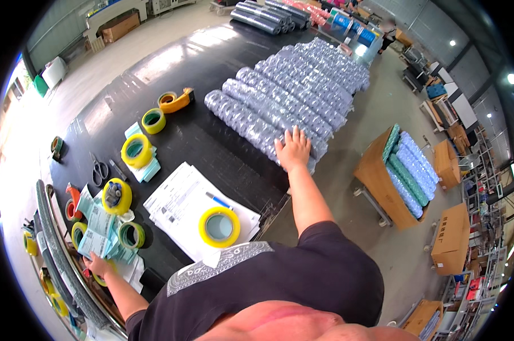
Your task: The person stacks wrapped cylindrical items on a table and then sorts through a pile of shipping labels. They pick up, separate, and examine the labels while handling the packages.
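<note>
My right hand [294, 149] rests flat, fingers spread, on the near end of several rows of bluish plastic-wrapped rolls [291, 96] laid on a black table [211, 148]. My left hand [99, 265] is at the table's left end, gripping a stack of pale green paper slips [100, 230]. Between the hands lie white printed sheets [183, 204] with a blue pen [217, 200] and a yellow tape roll [219, 227] on top.
Several yellow tape rolls [136, 150], an orange tape dispenser [176, 100], and scissors [100, 169] lie on the left of the table. A wooden crate [382, 182] of wrapped rolls and cardboard boxes [451, 238] stand on the floor to the right. Dark rolls [268, 17] lie at the far end.
</note>
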The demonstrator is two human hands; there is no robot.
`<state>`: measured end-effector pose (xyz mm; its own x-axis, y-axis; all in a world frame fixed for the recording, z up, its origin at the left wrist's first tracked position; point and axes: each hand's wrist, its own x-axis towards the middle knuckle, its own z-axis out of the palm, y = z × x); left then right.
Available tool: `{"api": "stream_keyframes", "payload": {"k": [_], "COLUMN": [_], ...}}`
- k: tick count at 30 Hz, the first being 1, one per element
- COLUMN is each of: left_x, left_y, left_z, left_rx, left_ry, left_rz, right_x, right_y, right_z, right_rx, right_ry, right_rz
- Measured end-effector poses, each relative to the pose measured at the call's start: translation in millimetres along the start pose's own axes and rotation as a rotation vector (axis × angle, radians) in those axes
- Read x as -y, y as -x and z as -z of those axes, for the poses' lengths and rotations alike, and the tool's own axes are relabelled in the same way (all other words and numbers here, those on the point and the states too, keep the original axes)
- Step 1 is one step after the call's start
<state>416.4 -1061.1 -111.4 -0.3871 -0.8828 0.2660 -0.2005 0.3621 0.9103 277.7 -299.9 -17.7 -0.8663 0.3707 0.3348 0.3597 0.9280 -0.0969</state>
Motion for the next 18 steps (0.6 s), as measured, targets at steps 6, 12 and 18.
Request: {"api": "stream_keyframes", "payload": {"k": [6,12,18], "left_x": [-4.4,-10.7,-10.9], "left_y": [2.1,6.9,7.8], "left_z": [-3.8,-4.4,-5.1], "left_rx": [-0.064,-0.031,-0.025], "left_ry": [0.093,0.079,0.158], "left_rz": [0.095,0.081,0.085], "right_x": [-3.4,-5.9,-5.2], "right_y": [-2.8,-3.9,-4.1], "right_z": [-6.7,-5.7,-6.1], "right_rx": [-0.035,-0.041,-0.049], "right_ry": [0.001,-0.008,-0.004], "right_rz": [0.016,0.011,0.01]}}
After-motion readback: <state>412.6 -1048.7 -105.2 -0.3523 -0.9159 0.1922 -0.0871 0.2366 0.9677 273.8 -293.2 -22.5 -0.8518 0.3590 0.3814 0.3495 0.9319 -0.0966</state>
